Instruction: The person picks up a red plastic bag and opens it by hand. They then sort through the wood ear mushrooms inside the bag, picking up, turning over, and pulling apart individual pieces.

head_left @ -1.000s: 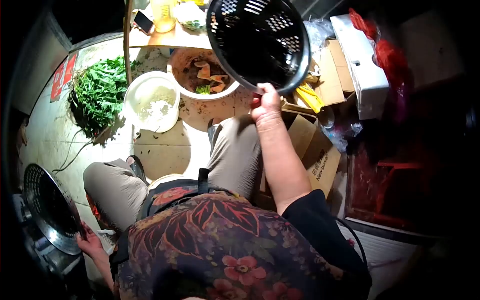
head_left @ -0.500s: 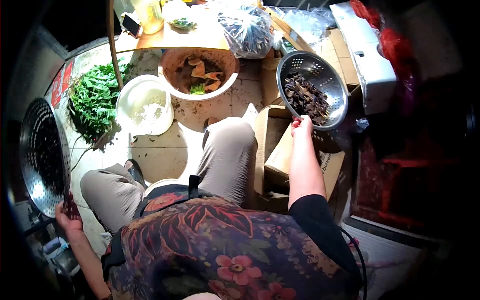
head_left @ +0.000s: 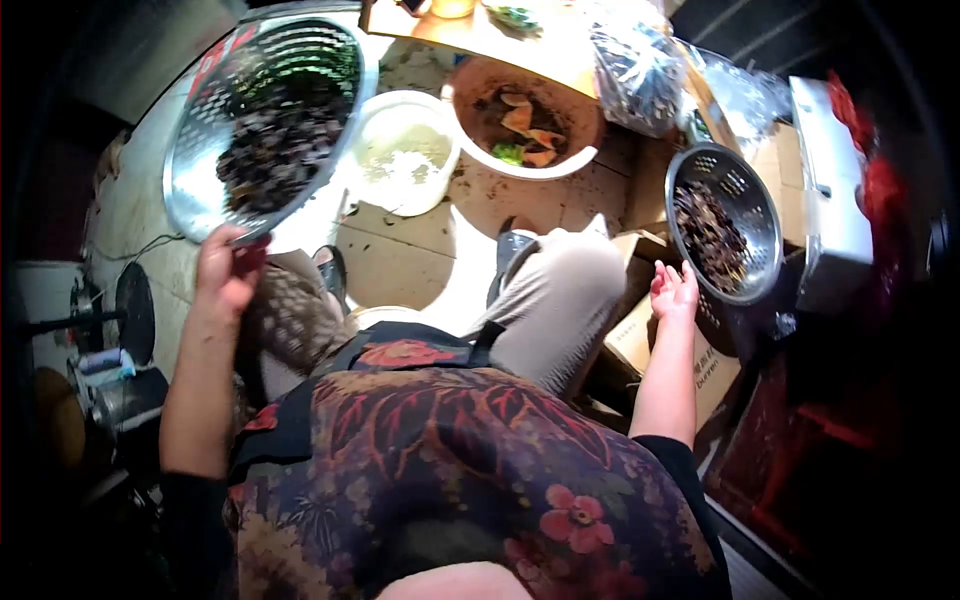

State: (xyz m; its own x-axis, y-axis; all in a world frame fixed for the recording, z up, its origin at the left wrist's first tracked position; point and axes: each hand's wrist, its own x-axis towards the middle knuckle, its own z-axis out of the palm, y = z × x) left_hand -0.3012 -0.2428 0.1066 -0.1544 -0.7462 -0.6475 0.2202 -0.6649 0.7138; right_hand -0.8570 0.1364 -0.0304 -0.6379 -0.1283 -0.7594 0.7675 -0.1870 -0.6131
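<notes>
My left hand (head_left: 230, 270) grips the lower rim of a large metal colander (head_left: 192, 190), tilted and raised over the floor. Dark, shrivelled pieces (head_left: 275, 150) fill its middle, blurred by motion. On the right, a smaller metal colander (head_left: 762, 235) with similar dark brown pieces (head_left: 708, 230) sits over the cardboard boxes. Beside its lower left rim is my right hand (head_left: 675, 292), palm turned up and fingers apart, fingertips right at the rim.
A white bucket (head_left: 452, 150) and a brown basin (head_left: 598, 135) with orange peelings stand on the tiled floor ahead. Behind them is a low wooden table (head_left: 480, 38). A bag of dark pieces (head_left: 635, 85), a cardboard box (head_left: 640, 340) and a white foam box (head_left: 835, 170) are on the right.
The large colander has swung from the far left up and inward, now covering the greens on the floor. My right hand has let go of the smaller colander's rim. The view has shifted left.
</notes>
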